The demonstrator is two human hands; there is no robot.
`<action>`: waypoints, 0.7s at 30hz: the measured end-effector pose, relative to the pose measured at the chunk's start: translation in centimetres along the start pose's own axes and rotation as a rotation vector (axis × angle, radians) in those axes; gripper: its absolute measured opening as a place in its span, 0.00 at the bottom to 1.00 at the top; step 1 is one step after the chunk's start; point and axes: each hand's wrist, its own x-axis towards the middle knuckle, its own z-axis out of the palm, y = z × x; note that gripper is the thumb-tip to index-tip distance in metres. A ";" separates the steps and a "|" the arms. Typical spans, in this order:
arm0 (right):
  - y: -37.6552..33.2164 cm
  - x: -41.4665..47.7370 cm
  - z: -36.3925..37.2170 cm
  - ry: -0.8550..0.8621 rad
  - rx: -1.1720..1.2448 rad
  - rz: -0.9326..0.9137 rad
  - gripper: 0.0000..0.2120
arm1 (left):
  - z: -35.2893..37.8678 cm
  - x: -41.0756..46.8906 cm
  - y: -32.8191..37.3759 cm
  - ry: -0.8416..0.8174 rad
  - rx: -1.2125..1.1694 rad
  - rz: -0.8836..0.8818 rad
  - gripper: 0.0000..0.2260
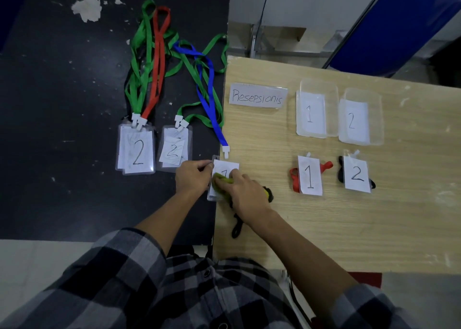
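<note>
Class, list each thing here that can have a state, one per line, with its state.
badge holder: flat, straddling the seam between the tables, held.
cloth: bunched on the badge holder.
left hand: pinches the badge holder's edge.
right hand: grips the cloth.
tray 1, tray 2: lidless, paper label inside.

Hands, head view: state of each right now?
Left hand: closed, pinching the left edge of the badge holder.
Right hand: closed on the yellow-green cloth, pressing it onto the holder.
</note>
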 end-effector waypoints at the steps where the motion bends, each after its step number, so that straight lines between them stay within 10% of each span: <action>1: 0.6 -0.1 -0.2 0.008 -0.010 -0.018 0.27 | 0.0 -0.1 0.0 -0.001 0.009 0.005 0.07; 21: -0.3 1.3 -0.6 0.034 -0.008 0.044 0.31 | -0.7 -0.2 1.0 -0.126 -0.087 -0.114 0.08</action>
